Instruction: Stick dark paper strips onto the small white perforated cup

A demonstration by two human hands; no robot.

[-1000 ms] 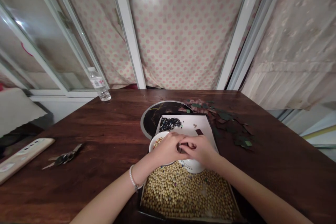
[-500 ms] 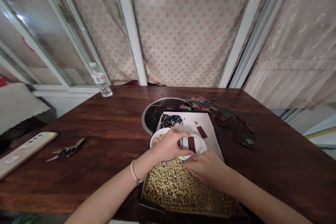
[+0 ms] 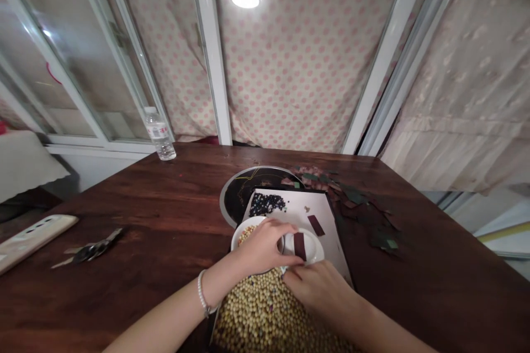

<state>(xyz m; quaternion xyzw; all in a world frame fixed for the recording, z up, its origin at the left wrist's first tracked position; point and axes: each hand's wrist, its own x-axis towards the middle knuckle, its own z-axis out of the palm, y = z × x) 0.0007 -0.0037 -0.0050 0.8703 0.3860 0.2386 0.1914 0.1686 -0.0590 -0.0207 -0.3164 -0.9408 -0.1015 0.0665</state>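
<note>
My left hand [image 3: 265, 245], with a beaded bracelet at the wrist, curves its thumb and fingers around the near left side of a white dish [image 3: 317, 251]. A dark brown strip [image 3: 299, 246] lies across that dish. Partly behind this hand is a white bowl [image 3: 235, 238] holding small yellow and reddish beads [image 3: 245, 234]. Just below the dish, my right hand [image 3: 321, 287] has its fingers curled together, close to my left thumb; what they hold is hidden. Yellowish round beads or beans [image 3: 256, 309] fill the near part of a shallow box [image 3: 333, 215] under both hands.
Dark beads [image 3: 267, 204] and another brown strip [image 3: 316, 225] lie in the box's far part. Brown and green scraps [image 3: 356, 196] are scattered right of it. A round dark mat [image 3: 238, 187], keys [image 3: 91, 251], a power strip [image 3: 37, 237] and a water bottle [image 3: 160, 135] share the table.
The view has tilted up slightly, so the box and both hands appear lower. Both hands keep nearly the same place at the white dish.
</note>
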